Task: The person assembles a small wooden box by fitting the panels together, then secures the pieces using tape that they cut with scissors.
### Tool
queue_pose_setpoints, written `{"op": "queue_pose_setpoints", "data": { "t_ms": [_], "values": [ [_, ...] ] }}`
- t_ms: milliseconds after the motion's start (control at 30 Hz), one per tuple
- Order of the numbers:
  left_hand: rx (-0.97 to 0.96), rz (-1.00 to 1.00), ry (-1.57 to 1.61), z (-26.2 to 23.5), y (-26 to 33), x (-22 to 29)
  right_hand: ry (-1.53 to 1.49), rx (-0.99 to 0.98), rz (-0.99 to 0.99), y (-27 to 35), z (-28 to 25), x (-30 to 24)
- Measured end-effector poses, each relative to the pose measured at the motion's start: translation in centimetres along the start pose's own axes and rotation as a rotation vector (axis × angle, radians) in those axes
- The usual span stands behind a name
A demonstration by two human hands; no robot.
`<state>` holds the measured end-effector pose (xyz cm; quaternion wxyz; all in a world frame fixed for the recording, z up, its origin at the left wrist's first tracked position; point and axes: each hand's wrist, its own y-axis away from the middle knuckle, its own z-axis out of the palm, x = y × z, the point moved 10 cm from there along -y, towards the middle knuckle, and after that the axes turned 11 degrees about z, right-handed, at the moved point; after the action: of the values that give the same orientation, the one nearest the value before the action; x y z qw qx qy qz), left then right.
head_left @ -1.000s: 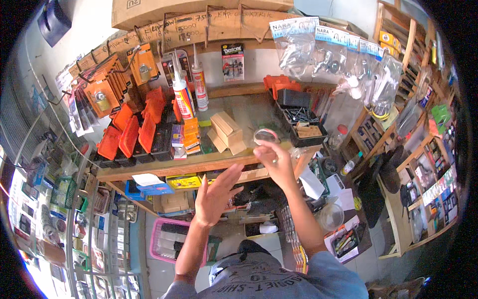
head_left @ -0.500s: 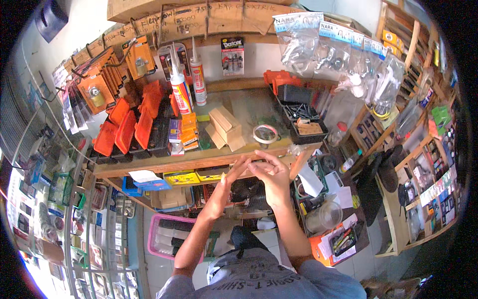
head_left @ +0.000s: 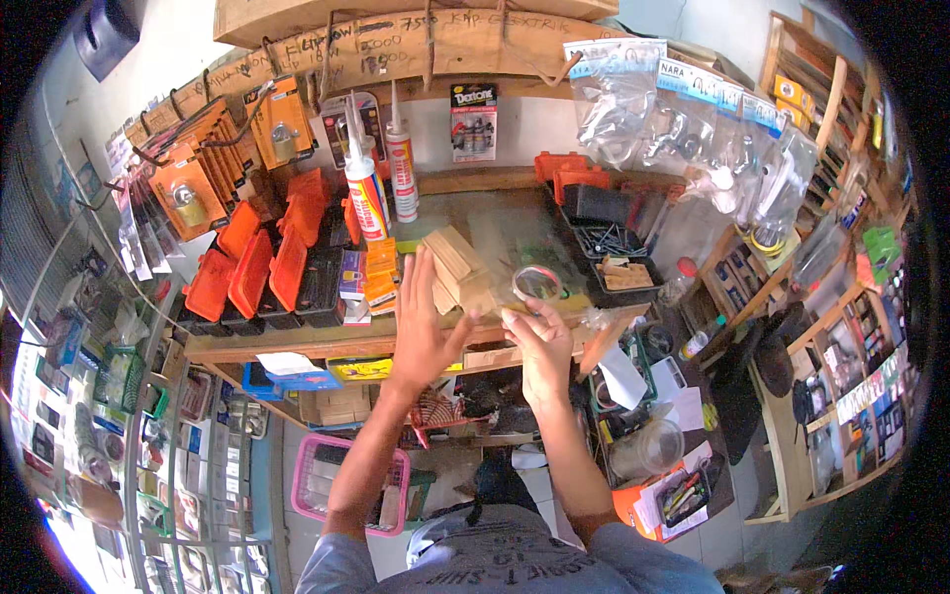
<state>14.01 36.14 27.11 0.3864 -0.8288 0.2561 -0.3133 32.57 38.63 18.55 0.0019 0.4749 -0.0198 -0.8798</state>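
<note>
On the glass-topped counter lies a small brown cardboard box [head_left: 463, 274], its flaps spread. My left hand [head_left: 424, 332] is at the box's left side, fingers stretched and thumb apart, holding nothing. Whether its fingers touch the cardboard cannot be made out. My right hand [head_left: 544, 354] is over the counter's front edge, thumb and forefinger drawn together; anything between them is too small to name. Just beyond its fingers lies a roll of tape [head_left: 537, 285], partly covered by them.
Left of the box stand orange small boxes [head_left: 381, 274], sealant tubes [head_left: 367, 198] and black bins with orange lids [head_left: 249, 272]. A black organiser with screws [head_left: 606, 241] is at right. Plastic packs [head_left: 618, 109] hang above. A pink basket [head_left: 401, 485] sits below.
My hands, close together before, have moved apart. The left has reached forward to the cardboard box; the right has lowered slightly near the tape roll. The view has shifted a little.
</note>
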Motion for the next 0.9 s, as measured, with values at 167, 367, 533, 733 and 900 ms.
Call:
{"op": "queue_pose_setpoints", "data": {
  "t_ms": [167,367,533,733,900],
  "values": [
    [-0.194,0.143,-0.097,4.1,-1.9,-4.6,-0.092,-0.113,0.147,-0.9,0.4,1.5],
    [-0.146,0.279,-0.083,5.6,-0.4,-5.9,-0.154,-0.277,0.252,-0.7,1.4,2.0],
    [-0.126,0.271,-0.076,5.5,-0.4,-5.5,-0.146,-0.382,0.243,-1.4,2.0,1.5],
    [-0.137,0.212,-0.068,5.7,0.2,-6.6,-0.124,-0.350,0.277,-2.3,3.6,1.6],
    [-0.132,0.247,-0.089,5.9,0.2,-6.8,-0.126,-0.377,0.309,-3.6,4.3,2.5]
  ]
}}
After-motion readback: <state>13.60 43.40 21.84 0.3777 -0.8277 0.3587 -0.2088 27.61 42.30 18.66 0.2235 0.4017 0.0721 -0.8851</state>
